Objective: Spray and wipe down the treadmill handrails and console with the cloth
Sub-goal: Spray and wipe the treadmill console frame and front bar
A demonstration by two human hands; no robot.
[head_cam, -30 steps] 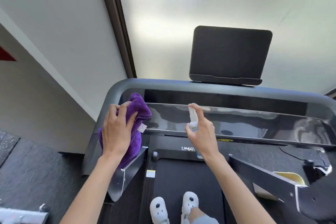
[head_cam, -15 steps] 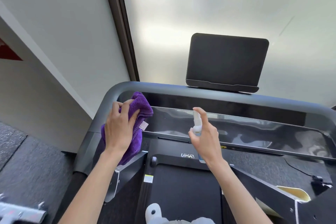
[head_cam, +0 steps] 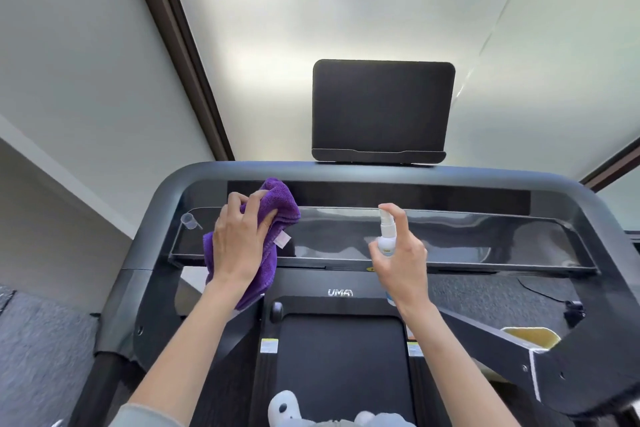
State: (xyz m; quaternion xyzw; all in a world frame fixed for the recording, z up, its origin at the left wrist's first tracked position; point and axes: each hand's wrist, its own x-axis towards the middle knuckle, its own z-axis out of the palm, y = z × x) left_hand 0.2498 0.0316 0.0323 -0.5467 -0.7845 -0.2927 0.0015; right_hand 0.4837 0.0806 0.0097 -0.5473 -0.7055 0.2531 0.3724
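Since half a second ago the left hand has slid the purple cloth rightward along the console, off the rounded left corner and onto the glossy panel, uncovering a small clear cap that lies near the panel's left end. That hand's fingers are curled over the bunched cloth, gripping it and pressing it against the console tray, while the cloth's lower part hangs down past the tray's front edge; a small white tag shows at its right side. Well to the right, the right hand has stayed in much the same place, wrapped around a small white spray bottle held upright, the forefinger hooked over the nozzle top, just in front of the tray's middle. Around the tray runs the grey handrail frame, curving down at both corners. On its top bar, behind the tray, stands a dark tablet holder. Below the hands lie the treadmill's motor cover with a white logo and the black belt, where pale shoes show at the bottom edge. A yellowish pad sits low at the right.
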